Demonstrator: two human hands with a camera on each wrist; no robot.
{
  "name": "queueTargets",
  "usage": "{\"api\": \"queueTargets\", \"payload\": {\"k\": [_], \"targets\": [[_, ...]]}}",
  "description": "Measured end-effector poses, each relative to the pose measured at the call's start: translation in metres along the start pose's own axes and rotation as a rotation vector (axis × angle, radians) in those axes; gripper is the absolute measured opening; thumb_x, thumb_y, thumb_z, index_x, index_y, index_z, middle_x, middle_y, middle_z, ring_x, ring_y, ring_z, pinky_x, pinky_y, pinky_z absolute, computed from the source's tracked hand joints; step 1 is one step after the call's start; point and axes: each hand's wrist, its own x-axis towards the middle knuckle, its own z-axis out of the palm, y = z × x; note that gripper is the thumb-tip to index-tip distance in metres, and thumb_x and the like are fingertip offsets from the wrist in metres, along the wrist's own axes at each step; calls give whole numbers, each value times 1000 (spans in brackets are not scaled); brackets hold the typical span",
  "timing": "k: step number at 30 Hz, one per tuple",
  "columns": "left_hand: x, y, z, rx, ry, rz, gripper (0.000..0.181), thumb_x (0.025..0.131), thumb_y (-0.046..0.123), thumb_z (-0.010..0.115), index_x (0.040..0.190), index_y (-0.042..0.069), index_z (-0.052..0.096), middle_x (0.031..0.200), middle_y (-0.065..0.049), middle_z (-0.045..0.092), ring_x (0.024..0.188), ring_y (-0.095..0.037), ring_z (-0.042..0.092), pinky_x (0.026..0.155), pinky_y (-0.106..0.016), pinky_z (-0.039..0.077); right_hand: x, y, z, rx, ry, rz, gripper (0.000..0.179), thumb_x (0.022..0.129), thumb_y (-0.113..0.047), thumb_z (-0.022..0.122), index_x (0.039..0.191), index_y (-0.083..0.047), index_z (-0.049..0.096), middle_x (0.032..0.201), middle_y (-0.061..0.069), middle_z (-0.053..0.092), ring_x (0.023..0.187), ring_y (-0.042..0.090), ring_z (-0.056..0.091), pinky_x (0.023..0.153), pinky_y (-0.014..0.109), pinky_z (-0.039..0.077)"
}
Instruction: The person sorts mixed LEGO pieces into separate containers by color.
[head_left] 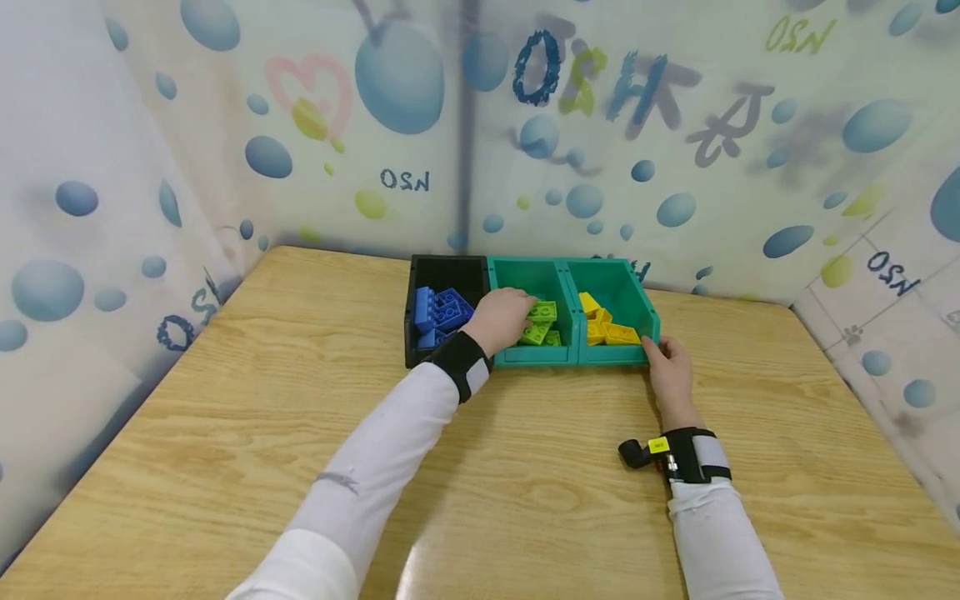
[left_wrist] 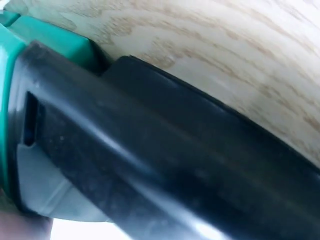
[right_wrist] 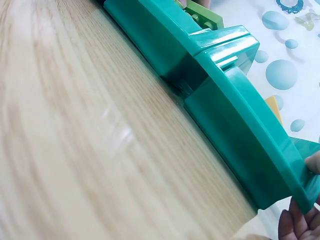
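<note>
My left hand [head_left: 502, 318] reaches into the middle green bin [head_left: 536, 356], fingertips beside the lime-green toy bricks [head_left: 542, 311]. Its thumb and part of its fingers are hidden, so I cannot tell whether it holds a brick. In the right wrist view one lime-green brick [right_wrist: 205, 15] shows tilted above the bin's front edge, a bit of a finger close by. My right hand [head_left: 670, 371] pinches the front right corner of the right green bin [head_left: 615, 356], thumb on the inner side and fingers outside. Yellow bricks [head_left: 618, 334] lie in that bin.
A black bin [head_left: 450, 271] with several blue bricks [head_left: 450, 312] stands at the left end of the row, against the middle bin. All three sit near the back of the wooden table [head_left: 525, 467]. Behind them hangs a patterned curtain [head_left: 480, 150].
</note>
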Motion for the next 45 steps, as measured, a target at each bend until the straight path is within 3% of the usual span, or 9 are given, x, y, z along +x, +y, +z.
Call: {"api": "queueTargets", "payload": {"k": [5,11,16,21,25,31,40,45], "targets": [[-3,-2,-2,-97,-11,8,55,94,28,55,144,11,37,147,-11,41,136,-25,39,110,-33,29,1,2,0,8,4,-11,43,97,-32,46,120,5,51,99,5,45,91,14,38,78,23,34],[-13,-4,-10,-221,-30,4,56,96,34,50,146,15,33,153,-14,27,142,-29,27,113,-36,21,1,0,-1,-4,4,6,45,97,-34,46,122,4,51,104,6,46,95,15,38,80,23,34],[-28,-4,-18,-191,-128,9,60,97,39,45,150,20,24,156,-18,15,144,-37,15,115,-44,14,0,-1,-1,-12,-1,8,46,97,-35,45,123,4,51,107,8,47,97,16,38,82,24,34],[-54,-9,-21,-199,-162,-59,62,96,44,45,150,24,22,157,-18,13,144,-41,11,113,-52,12,-1,0,0,-15,-16,9,47,97,-35,45,123,4,50,107,9,47,97,16,39,82,25,34],[-74,-13,-22,-205,-104,-80,61,95,44,47,148,20,29,154,-19,22,141,-42,19,110,-56,16,-1,0,-1,-19,-17,21,48,98,-36,44,125,2,50,112,10,48,100,18,40,86,26,35],[-95,-22,-23,-178,34,-51,54,94,39,51,140,11,44,145,-20,40,135,-40,35,106,-55,27,0,1,-3,-27,-23,15,48,98,-37,43,126,2,49,114,12,48,102,19,40,89,28,36],[-113,-40,-26,-205,240,-38,41,91,26,60,123,1,60,128,-20,56,122,-35,50,103,-45,37,1,-1,-3,-19,-25,11,47,98,-35,44,126,3,50,113,11,48,101,18,40,87,25,35],[-121,-53,-28,-232,315,-96,38,90,21,61,119,-3,60,126,-23,56,119,-38,51,101,-46,39,0,1,-3,-11,-15,3,46,97,-35,46,124,3,51,106,8,47,98,16,39,83,24,34]]}}
